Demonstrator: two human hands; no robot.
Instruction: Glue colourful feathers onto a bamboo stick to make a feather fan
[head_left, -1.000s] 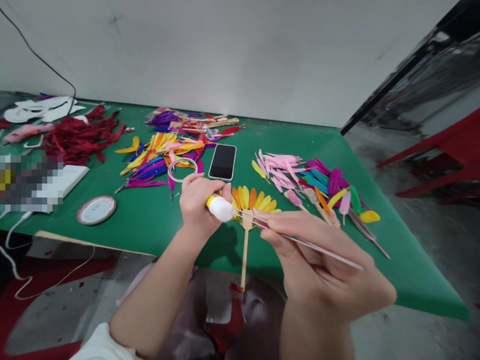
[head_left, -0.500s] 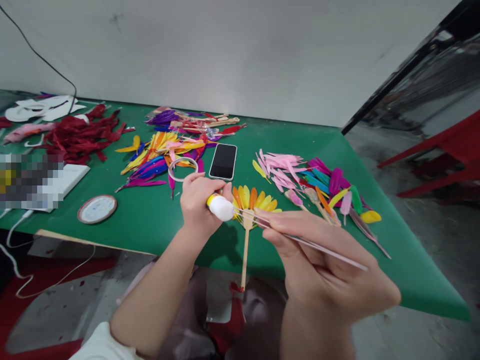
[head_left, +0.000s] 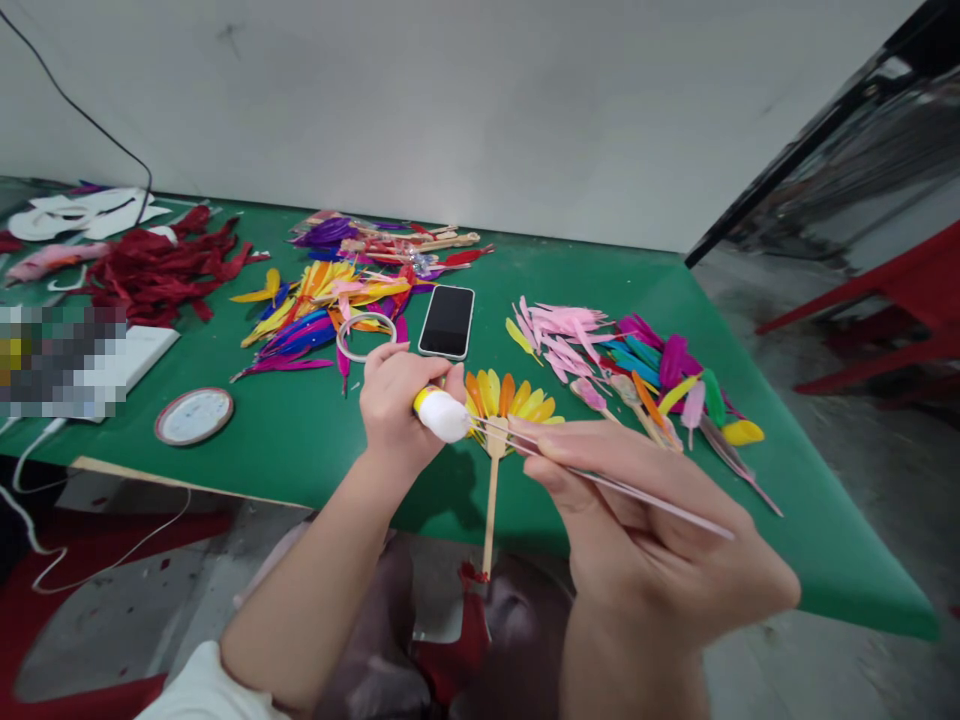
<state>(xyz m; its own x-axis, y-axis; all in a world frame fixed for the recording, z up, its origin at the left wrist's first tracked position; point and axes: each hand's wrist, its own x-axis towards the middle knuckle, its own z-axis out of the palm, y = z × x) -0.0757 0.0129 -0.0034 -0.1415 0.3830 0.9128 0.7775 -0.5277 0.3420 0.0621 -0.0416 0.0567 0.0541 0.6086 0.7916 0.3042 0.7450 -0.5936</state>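
Note:
My left hand (head_left: 401,400) is wrapped round a small white glue bottle (head_left: 444,414) with a yellow band, its tip pointing right. Pinched in my right hand (head_left: 637,500) is a pair of thin metal tweezers (head_left: 630,490); their points meet the bottle's tip, and whether anything sits between them is too small to see. Just behind and below the tips lies a small fan of yellow and orange feathers (head_left: 517,398) on a flat wooden stick (head_left: 491,515). The stick's lower end, with a red tassel, sticks out past the table's front edge.
On the green table (head_left: 300,460) lie a phone (head_left: 447,322), a tape roll (head_left: 366,337) and a round lid (head_left: 194,416). Pink feathers (head_left: 562,325) and mixed coloured feathers are at right, more feathers (head_left: 322,300) and dark red strips (head_left: 165,265) at left. A white cable (head_left: 34,535) hangs down.
Almost nothing differs. Both hands, the bottle and the tweezers keep their places, with only a very slight shift of the view.

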